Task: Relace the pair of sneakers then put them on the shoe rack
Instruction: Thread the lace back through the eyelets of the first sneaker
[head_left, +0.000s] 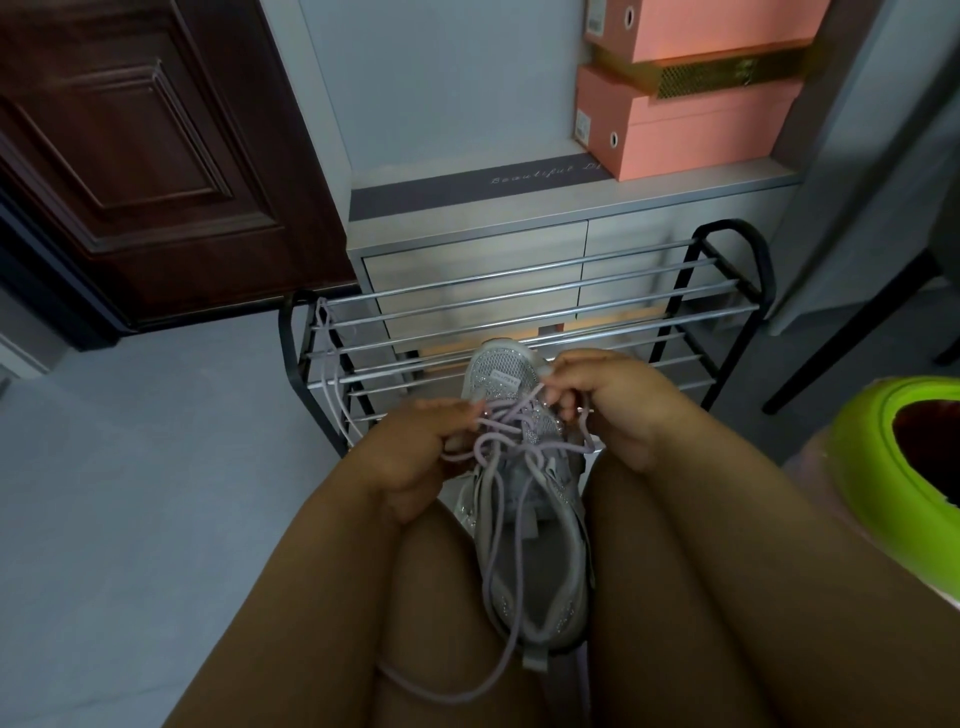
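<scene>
Your bare legs (649, 597) fill the bottom of the view, knees apart, and the grey sneaker (524, 519) lies wedged between them, toe pointing away from you toward the shoe rack (519, 322). Its heel sits nearest you and its open collar faces up.

Pale floor (130, 493) spreads wide on your left, reaching to the dark wooden door (156, 156) at the far left. On your right the room is tighter: a lime-green rimmed container (893, 467) stands just beside your right leg, and a dark furniture leg (857, 332) slants down behind it.

Straight ahead, the black-framed rack stands against a grey cabinet (467, 254), its chrome bars running left to right. Two pink shoe boxes (691, 104) are stacked on the cabinet's top at its right end.

A loose lilac lace (332, 374) hangs over the rack's left end, draped across the bars.

Your left hand (415, 457) has its fingers curled and pinches a strand of the sneaker's lilac lace (498, 447) at the left side of the tongue. Your right hand (608, 395) is curled too, its fingertips pinching the lace at the right side near the upper eyelets. The lace is half threaded, crossing loosely over the tongue, and its free lengths trail back along the shoe and over your left thigh.
</scene>
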